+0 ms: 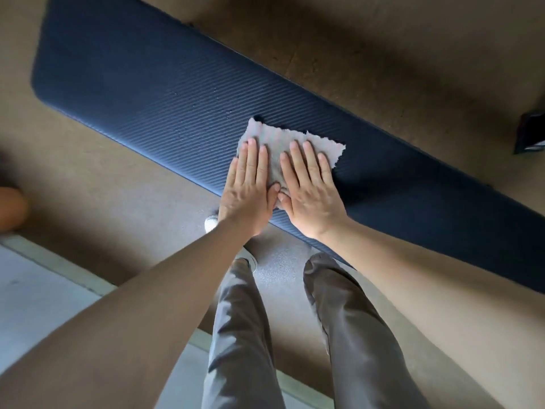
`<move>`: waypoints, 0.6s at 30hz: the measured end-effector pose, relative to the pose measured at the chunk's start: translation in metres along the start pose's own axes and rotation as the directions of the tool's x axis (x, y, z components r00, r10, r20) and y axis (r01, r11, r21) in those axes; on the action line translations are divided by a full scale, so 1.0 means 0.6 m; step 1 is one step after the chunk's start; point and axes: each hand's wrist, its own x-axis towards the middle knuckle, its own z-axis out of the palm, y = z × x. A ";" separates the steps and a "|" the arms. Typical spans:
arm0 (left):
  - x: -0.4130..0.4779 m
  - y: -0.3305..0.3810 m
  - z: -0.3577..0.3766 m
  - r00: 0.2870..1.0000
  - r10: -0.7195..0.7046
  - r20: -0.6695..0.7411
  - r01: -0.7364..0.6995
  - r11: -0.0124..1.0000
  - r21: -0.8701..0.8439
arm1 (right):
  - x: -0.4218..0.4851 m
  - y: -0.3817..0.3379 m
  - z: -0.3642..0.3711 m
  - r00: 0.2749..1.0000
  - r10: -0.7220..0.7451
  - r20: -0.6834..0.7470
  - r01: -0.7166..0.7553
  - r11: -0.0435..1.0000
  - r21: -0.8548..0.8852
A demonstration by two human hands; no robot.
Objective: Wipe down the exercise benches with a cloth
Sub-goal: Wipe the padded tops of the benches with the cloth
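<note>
Head view: dark blue padded bench runs from 10 o'clock to 4 o'clock over the brown floor. Grey cloth lies flat on the bench at centre, near its 7 o'clock edge. Left grip and right grip, both released with fingers straight, press flat on the cloth, side by side.

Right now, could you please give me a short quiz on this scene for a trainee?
1. True or false: the left hand and right hand both press flat on the cloth.
2. The cloth lies on: A) a table, B) the bench, C) a shelf.
3. Fill in: the cloth is pale ____.
Key: 1 true; 2 B; 3 grey.
</note>
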 end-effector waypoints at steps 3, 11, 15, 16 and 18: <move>-0.064 -0.015 0.017 0.998 -0.046 0.049 0.048 0.998 -0.051 | -0.039 -0.057 0.017 0.999 -0.004 0.034 0.003 1.000 0.016; -0.126 -0.044 0.009 0.983 -0.034 0.181 0.041 0.998 -0.037 | -0.068 -0.112 0.024 0.997 0.002 0.075 -0.003 1.000 0.015; -0.048 -0.066 -0.023 0.988 0.034 0.148 -0.032 0.999 -0.022 | 0.006 -0.080 0.008 0.999 0.037 0.017 -0.037 0.999 -0.019; -0.017 -0.074 -0.037 0.992 0.056 0.116 -0.055 0.998 -0.016 | 0.035 -0.068 0.000 0.999 0.052 -0.003 -0.052 0.998 -0.030; 0.055 -0.101 -0.062 0.994 0.098 0.055 -0.099 0.995 0.017 | 0.097 -0.046 -0.018 0.996 0.072 -0.043 -0.075 0.996 -0.052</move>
